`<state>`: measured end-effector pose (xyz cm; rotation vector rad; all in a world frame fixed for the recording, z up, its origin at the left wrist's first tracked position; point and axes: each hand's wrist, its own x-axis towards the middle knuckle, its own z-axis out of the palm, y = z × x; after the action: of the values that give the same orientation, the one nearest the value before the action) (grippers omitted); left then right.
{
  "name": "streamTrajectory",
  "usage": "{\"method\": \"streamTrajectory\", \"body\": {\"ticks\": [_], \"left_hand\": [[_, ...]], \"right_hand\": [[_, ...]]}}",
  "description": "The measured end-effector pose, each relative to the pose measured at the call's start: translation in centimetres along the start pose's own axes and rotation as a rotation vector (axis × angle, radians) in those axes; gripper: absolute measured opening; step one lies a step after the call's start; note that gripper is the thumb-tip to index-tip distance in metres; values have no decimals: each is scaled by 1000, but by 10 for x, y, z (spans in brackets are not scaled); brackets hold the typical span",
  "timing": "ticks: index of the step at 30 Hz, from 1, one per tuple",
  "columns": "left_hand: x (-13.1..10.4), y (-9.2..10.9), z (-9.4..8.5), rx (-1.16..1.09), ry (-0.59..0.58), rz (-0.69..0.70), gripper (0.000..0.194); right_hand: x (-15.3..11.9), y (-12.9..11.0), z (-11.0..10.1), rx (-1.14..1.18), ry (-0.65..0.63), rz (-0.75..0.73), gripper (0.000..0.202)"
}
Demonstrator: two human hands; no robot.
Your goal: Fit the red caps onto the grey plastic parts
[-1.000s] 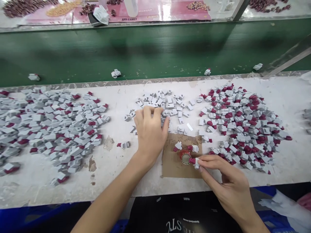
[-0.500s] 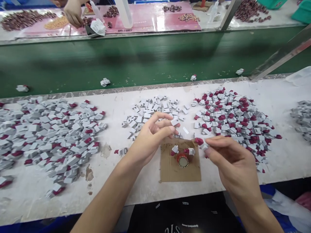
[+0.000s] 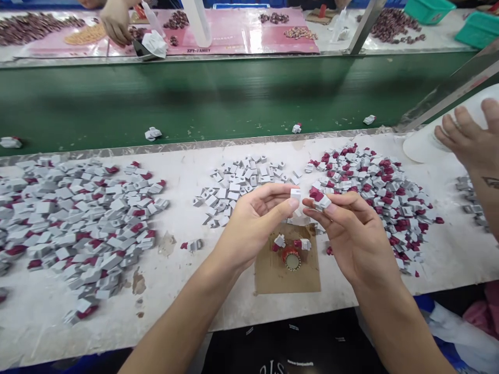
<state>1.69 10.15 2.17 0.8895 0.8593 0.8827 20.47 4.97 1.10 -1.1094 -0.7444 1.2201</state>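
Left hand (image 3: 253, 218) pinches one grey piece (image 3: 295, 194); right hand (image 3: 351, 228) pinches one grey-and-red piece (image 3: 320, 200) — fingertips nearly meeting.

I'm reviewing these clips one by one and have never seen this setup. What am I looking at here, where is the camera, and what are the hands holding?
There is no machine: the camera sits on a person's head, looking down at their bare hands over a white worktable. The left hand pinches a small grey block; the right hand pinches a grey piece with a dark red part. The two pieces are close together. Below them lies a brown cardboard square with a small round red cap. Piles of similar pieces lie left, centre and right. Behind runs a green belt. Other people's hands show at the top left and far right.
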Motion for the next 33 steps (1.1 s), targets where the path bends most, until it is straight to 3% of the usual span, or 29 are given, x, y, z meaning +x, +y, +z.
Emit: {"method": "streamTrajectory", "body": {"ticks": [13,21,24,27,29,31,33], "left_hand": [[2,-2,2,-13,-87,14,23],[8,7,-6,184,-112,71,18],[30,19,-17,352,-71,111,16],[74,34,-36,556,176,236,13],[111,43,-51,708,372,262,9],[146,48,-65,781,517,200,5],[175,50,-77,803,582,146,5]], "right_hand": [[4,1,-3,-171,16,-35,8],[22,-8,-5,-272,-106,30,17],[57,-17,3,-412,-250,41,17],[116,-18,27,-754,-217,-117,17],[161,-10,49,-1030,-155,-208,34],[200,3,71,-1094,-162,-202,39],[229,15,88,-1095,-175,-170,32]]}}
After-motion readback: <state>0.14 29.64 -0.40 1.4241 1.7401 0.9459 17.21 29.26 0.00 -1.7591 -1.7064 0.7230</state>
